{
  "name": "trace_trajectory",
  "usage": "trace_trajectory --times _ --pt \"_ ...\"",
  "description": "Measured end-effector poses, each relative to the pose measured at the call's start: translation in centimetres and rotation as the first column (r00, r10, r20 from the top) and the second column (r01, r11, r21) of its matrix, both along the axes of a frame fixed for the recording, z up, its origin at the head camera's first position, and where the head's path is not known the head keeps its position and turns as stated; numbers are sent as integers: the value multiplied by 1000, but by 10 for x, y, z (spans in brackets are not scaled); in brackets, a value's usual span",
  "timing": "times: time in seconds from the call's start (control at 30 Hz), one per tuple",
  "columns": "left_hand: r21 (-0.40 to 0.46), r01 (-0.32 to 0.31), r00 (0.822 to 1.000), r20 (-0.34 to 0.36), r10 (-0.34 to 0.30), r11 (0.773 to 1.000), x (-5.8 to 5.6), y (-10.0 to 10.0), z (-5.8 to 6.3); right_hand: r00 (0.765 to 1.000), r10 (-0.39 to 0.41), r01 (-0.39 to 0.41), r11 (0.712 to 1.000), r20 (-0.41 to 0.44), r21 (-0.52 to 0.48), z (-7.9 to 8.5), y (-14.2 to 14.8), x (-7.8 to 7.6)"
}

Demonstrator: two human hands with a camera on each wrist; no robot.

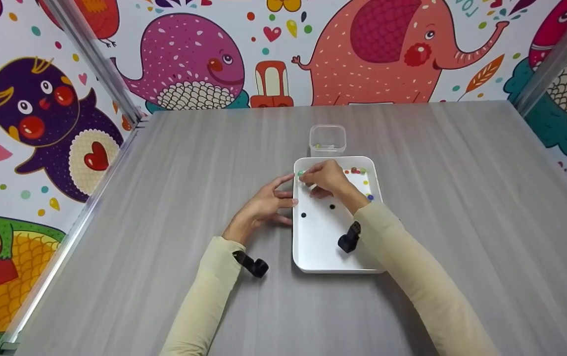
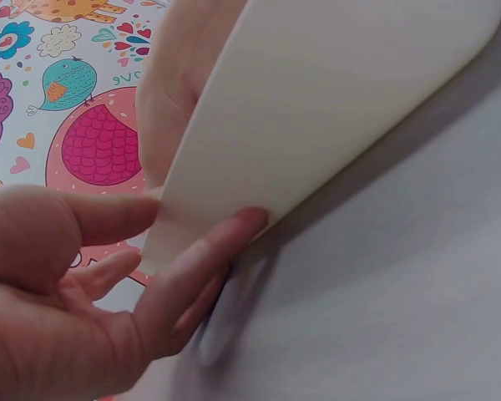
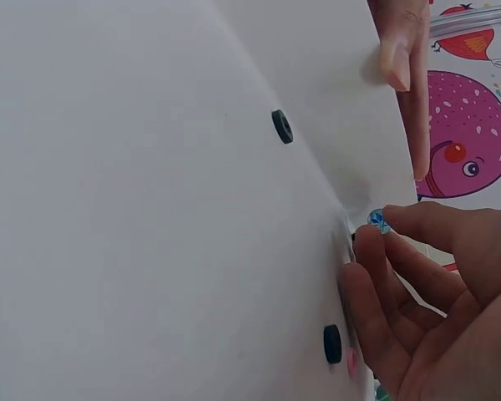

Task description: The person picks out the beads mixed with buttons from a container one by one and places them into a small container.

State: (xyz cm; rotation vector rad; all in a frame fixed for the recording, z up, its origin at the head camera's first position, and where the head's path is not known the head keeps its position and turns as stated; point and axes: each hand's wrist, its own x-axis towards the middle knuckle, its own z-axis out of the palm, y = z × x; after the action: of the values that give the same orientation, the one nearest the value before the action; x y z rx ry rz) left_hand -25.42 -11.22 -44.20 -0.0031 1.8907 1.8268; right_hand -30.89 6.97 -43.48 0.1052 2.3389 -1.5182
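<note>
My right hand [image 1: 330, 178] reaches over the white tray [image 1: 320, 252] to its far left corner. Thumb and fingertips pinch a small blue-green glass marble [image 3: 378, 220], close to the tray's wall. At the tray's left side my left hand [image 1: 266, 200] holds the rim, with one fingertip over the edge and other fingers against the outer wall [image 2: 317, 109]. On the tray floor lie two small black discs, a left one [image 1: 304, 215] and a right one [image 1: 332, 206]. Part of the far row of pieces is hidden behind my right hand.
Behind the tray stands a clear plastic box [image 1: 328, 138] with a few small pieces inside. Several coloured pieces line the tray's far edge, including a brown-red one [image 1: 354, 170]; a blue one [image 1: 370, 197] lies by the right wall. Patterned panels border the grey table [image 1: 165, 198].
</note>
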Motion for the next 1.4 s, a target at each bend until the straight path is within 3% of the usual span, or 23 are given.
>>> trace_trajectory --times 0.47,0.77,1.13,1.4 --pt "-25 -9 1000 -1 9 1000 0 1 1 996 77 -73 993 -37 97 23 7 -3" --pt "-28 -16 1000 2 16 999 0 0 1 994 89 -84 993 -67 78 29 13 -4" --pt "-21 -20 1000 11 20 1000 -1 1 1 990 74 -65 995 -120 79 32 23 -4" --pt "-20 -16 1000 8 16 1000 0 0 1 990 20 -14 999 -138 43 31 28 -4"
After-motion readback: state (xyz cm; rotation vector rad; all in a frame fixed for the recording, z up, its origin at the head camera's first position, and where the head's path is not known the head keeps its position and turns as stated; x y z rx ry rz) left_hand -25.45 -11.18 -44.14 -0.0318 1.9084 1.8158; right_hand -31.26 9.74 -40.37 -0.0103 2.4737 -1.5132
